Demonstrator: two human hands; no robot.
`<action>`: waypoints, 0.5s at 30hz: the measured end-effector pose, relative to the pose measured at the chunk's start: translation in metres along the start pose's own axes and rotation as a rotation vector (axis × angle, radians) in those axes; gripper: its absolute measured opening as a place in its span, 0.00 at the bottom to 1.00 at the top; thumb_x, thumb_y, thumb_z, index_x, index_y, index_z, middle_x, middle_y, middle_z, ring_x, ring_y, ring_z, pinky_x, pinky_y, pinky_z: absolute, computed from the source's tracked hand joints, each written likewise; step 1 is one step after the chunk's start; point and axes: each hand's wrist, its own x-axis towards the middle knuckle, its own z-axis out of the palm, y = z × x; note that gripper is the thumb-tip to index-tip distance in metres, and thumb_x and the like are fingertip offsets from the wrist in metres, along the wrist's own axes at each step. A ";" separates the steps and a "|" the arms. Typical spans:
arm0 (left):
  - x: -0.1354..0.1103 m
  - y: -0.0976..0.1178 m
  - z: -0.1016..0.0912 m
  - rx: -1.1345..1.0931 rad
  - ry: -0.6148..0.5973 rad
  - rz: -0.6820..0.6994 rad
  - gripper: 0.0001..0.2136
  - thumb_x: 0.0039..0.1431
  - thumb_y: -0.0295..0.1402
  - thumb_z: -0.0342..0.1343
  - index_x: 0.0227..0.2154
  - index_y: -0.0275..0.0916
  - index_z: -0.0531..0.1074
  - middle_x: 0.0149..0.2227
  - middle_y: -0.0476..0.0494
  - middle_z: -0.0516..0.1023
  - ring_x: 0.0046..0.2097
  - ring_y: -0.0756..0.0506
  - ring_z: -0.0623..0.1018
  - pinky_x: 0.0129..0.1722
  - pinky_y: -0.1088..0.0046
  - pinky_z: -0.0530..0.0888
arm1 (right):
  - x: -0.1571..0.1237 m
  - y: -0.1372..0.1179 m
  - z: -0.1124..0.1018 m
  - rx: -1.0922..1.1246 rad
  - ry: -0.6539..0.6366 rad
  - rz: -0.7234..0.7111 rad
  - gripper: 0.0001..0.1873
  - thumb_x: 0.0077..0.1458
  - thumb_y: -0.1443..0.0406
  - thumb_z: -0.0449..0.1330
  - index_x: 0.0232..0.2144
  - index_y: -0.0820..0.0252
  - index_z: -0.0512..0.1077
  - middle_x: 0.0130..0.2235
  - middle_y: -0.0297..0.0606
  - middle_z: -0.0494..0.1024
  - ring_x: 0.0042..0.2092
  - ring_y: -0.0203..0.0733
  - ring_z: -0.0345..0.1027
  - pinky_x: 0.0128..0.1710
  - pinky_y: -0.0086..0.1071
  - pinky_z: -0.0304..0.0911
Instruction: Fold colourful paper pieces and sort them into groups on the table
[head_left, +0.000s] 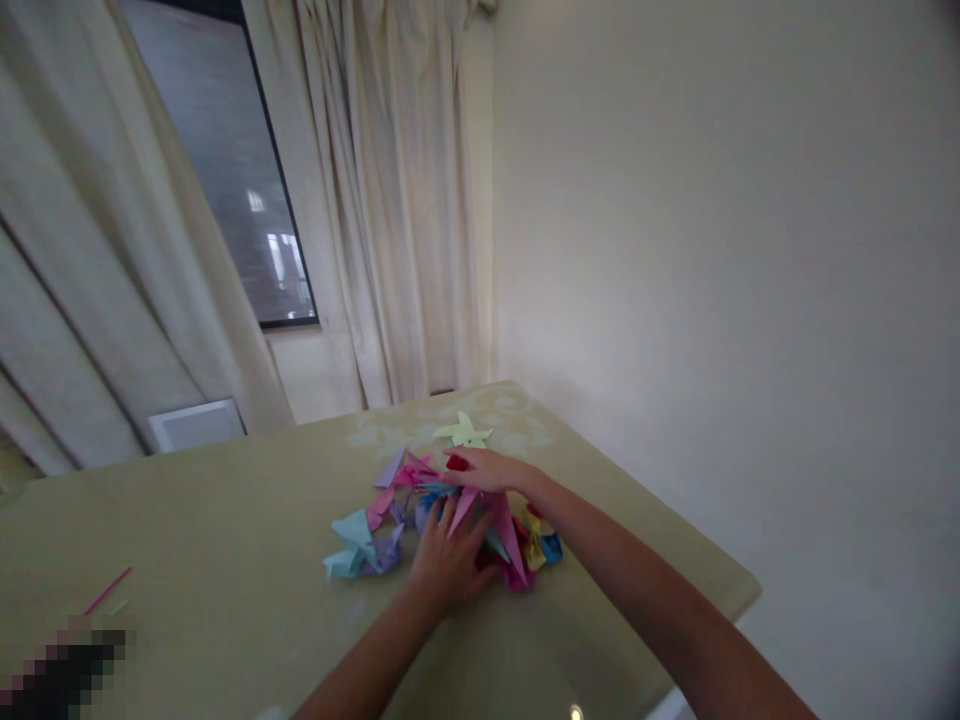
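A pile of folded paper pieces in pink, purple, blue, red and yellow lies on the table, with both my hands at it. My left hand (450,560) rests on the near side, palm down, its fingers spread over blue and pink pieces. From the right, my right hand (491,470) reaches over the top with fingers stretched out. A red piece (456,462) shows between its thumb and fingers; whether it is gripped I cannot tell. At the pile's left edge sits a light blue folded paper (351,545). Just beyond the pile is a pale green pinwheel-shaped paper (465,432).
The table (225,520) has a pale yellow-green cover and its right edge runs along a plain wall (712,250). A thin pink stick (107,590) lies at the left, near a blurred-out dark patch. Curtains (405,200) and a window (225,150) stand behind.
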 end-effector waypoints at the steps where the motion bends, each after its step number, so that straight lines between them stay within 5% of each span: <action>1: 0.009 -0.006 -0.007 0.002 -0.021 0.008 0.39 0.60 0.56 0.60 0.70 0.48 0.62 0.70 0.33 0.66 0.71 0.25 0.62 0.69 0.40 0.55 | -0.010 0.003 -0.008 -0.038 -0.036 0.006 0.40 0.48 0.44 0.72 0.58 0.57 0.75 0.57 0.48 0.78 0.58 0.57 0.72 0.53 0.40 0.66; 4: 0.030 -0.037 -0.023 0.047 -0.072 -0.076 0.34 0.61 0.57 0.58 0.65 0.43 0.70 0.66 0.28 0.71 0.68 0.24 0.66 0.68 0.37 0.54 | -0.045 0.018 -0.031 -0.118 -0.096 0.038 0.49 0.45 0.43 0.73 0.65 0.54 0.69 0.64 0.52 0.72 0.63 0.63 0.66 0.59 0.46 0.63; 8: 0.032 -0.089 -0.029 0.038 -0.211 -0.362 0.41 0.60 0.61 0.54 0.70 0.42 0.63 0.73 0.24 0.59 0.71 0.17 0.59 0.62 0.27 0.56 | -0.086 0.045 -0.046 -0.299 -0.382 0.011 0.64 0.40 0.41 0.75 0.74 0.46 0.54 0.73 0.55 0.56 0.71 0.72 0.54 0.67 0.58 0.52; 12: -0.011 -0.112 -0.032 -0.113 -0.256 -0.378 0.43 0.63 0.59 0.50 0.72 0.34 0.59 0.71 0.23 0.61 0.70 0.25 0.65 0.66 0.45 0.62 | -0.081 0.060 -0.032 -0.388 -0.343 -0.002 0.58 0.49 0.45 0.71 0.75 0.46 0.50 0.75 0.56 0.51 0.72 0.71 0.52 0.69 0.60 0.47; 15: -0.073 -0.110 -0.032 -0.092 -0.117 -0.426 0.39 0.63 0.59 0.50 0.73 0.46 0.57 0.73 0.34 0.61 0.70 0.28 0.66 0.68 0.40 0.57 | -0.045 0.054 -0.011 -0.415 -0.286 0.033 0.46 0.57 0.54 0.65 0.73 0.49 0.55 0.70 0.56 0.60 0.66 0.66 0.64 0.64 0.53 0.58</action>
